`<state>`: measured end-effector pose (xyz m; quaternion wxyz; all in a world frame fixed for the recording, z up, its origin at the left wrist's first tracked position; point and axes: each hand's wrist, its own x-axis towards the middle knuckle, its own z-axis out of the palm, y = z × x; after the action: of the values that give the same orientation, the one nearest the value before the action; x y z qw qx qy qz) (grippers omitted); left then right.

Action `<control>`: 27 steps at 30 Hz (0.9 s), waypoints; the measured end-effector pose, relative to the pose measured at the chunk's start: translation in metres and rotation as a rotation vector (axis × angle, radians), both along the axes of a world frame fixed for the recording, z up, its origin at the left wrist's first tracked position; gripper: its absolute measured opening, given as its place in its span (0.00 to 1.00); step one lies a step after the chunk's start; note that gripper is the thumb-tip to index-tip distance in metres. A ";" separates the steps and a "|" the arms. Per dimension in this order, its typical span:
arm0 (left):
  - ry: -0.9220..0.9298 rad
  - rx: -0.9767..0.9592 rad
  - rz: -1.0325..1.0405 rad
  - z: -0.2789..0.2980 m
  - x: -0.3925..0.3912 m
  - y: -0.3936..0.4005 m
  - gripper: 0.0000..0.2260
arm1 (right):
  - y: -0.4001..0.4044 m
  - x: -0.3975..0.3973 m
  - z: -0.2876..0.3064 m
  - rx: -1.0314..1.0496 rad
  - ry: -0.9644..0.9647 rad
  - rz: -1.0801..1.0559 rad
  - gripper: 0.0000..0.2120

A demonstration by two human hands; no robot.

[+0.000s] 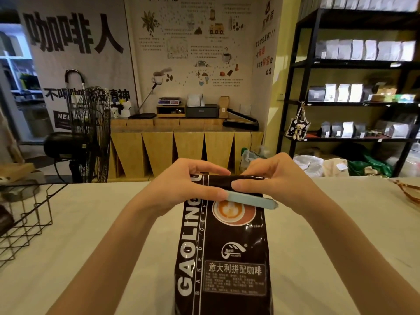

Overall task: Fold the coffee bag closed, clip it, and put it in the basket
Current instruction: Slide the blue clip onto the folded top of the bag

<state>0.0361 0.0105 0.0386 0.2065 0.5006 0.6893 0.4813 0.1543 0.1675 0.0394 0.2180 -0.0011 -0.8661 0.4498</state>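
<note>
- Coffee bag (223,248) upright at table centre, near edge; glossy dark film, printed lettering, top already rolled into a flat fold.
- Pale blue bar clip (251,201), rigid smooth plastic, lying across the fold; full closure not confirmable.
- Left hand (181,187) pinched on fold and clip's left end.
- Right hand (275,178) curled over fold's right part, thumb pressing bag front.
- Black wire basket (25,221), open geometric frame, far left on pale cloth-covered table (91,246); well apart from bag.
- Remaining, by judgement: securing clip, transfer to basket.
</note>
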 end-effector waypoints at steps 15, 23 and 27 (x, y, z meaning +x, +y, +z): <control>-0.146 0.086 0.150 -0.005 0.004 0.003 0.13 | -0.001 -0.004 -0.009 -0.023 0.033 0.013 0.11; -0.223 0.125 0.216 -0.001 -0.003 -0.003 0.13 | 0.018 0.012 0.000 -0.081 -0.255 0.138 0.17; -0.226 0.129 0.217 0.001 -0.005 -0.007 0.12 | 0.016 0.010 -0.006 -0.125 -0.167 0.135 0.12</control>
<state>0.0316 0.0035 0.0393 0.1967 0.3780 0.6793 0.5974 0.1640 0.1831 0.0331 0.1139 0.0062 -0.8497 0.5148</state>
